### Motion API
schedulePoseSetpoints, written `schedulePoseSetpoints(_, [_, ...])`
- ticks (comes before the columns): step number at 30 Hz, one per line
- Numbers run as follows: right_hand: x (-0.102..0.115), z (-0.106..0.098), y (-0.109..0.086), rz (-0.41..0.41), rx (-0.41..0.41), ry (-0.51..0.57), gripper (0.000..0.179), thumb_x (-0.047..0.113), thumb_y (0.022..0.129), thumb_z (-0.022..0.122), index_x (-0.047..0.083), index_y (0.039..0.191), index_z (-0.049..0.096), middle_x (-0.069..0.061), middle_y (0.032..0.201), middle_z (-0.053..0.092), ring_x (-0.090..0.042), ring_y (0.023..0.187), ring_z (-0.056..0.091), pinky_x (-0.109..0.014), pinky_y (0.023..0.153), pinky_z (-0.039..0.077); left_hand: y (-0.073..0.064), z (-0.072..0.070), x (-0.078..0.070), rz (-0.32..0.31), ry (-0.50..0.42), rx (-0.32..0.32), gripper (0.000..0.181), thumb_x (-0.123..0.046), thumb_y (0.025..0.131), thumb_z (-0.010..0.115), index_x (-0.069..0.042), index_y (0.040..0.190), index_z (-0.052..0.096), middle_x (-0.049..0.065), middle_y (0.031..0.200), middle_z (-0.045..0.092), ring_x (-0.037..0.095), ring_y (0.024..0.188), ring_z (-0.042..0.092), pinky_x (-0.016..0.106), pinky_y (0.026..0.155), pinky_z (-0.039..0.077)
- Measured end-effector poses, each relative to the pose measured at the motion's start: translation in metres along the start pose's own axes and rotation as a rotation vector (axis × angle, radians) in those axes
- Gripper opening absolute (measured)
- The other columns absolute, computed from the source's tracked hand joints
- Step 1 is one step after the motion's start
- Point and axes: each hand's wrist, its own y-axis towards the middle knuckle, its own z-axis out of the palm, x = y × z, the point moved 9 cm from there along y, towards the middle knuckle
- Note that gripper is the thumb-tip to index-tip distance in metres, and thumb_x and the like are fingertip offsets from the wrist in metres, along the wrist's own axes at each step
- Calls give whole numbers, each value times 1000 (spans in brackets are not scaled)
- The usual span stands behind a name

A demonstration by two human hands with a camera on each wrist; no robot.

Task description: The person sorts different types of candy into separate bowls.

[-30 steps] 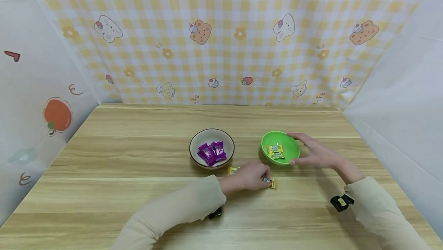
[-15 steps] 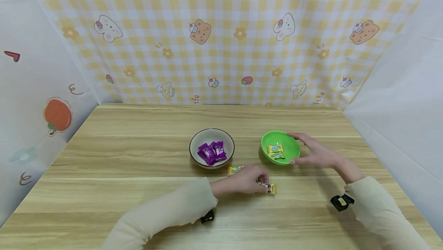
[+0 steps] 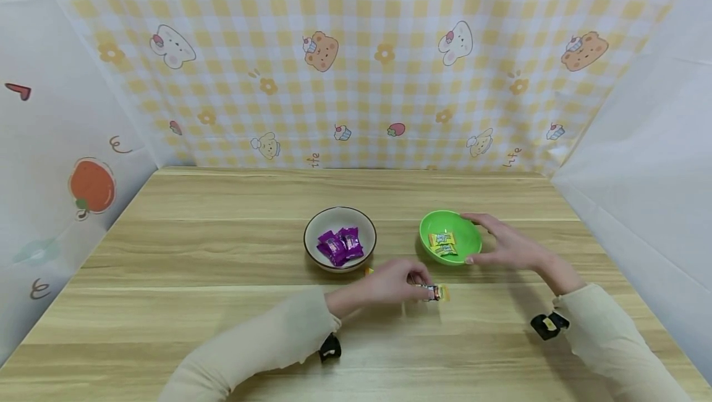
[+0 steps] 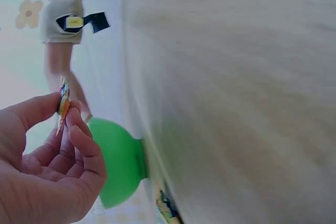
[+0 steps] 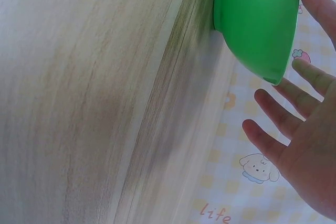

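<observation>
My left hand (image 3: 394, 282) pinches a small yellow-wrapped candy (image 3: 436, 292) between thumb and fingers, just in front of the green bowl. In the left wrist view the candy (image 4: 63, 103) is seen edge-on, held above the table. My right hand (image 3: 514, 246) holds the right side of the green bowl (image 3: 468, 238), thumb at the near rim and fingers at the far rim. In the right wrist view the other fingers (image 5: 270, 140) stretch beside the bowl. Two yellow candies (image 3: 443, 244) lie inside it. Another yellow candy (image 3: 369, 271) is mostly hidden behind my left hand.
Left of the green bowl, a white bowl with a dark rim (image 3: 313, 229) holds several purple-wrapped candies (image 3: 340, 246). Both bowls stand on the wooden table (image 3: 222, 235). A yellow checked cloth (image 3: 361, 99) hangs behind its far edge.
My left hand, with the candy pinched in it, has shifted a little left, then slightly up off the table, covering more of the candy behind it. My right hand and both bowls stay put.
</observation>
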Motion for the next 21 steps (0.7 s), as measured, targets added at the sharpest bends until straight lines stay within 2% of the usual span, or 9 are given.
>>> schedulePoseSetpoints(6, [0, 0, 0, 6, 0, 4, 81, 33, 70, 74, 2, 133, 32, -20, 127, 39, -36, 114, 37, -56, 88, 30, 6, -12, 2, -81, -124, -53, 12, -18, 79, 67, -7, 84, 62, -5, 65, 57, 6, 58, 52, 19, 53, 44])
schedulePoseSetpoints(13, [0, 1, 0, 9, 5, 20, 82, 28, 69, 75, 1, 133, 31, -21, 127, 38, -37, 114, 36, -57, 88, 30, 16, -25, 6, -127, -223, -155, 11, -14, 77, 68, -5, 80, 62, 0, 61, 56, 10, 52, 53, 22, 50, 43])
schedulePoseSetpoints(21, [-4, 1, 0, 17, 5, 7, 83, 36, 71, 73, 3, 134, 31, -19, 128, 38, -34, 115, 36, -55, 89, 30, 33, -31, 9, -156, -234, -209, 13, -14, 77, 68, -4, 82, 62, 1, 58, 57, 17, 53, 56, 21, 48, 42])
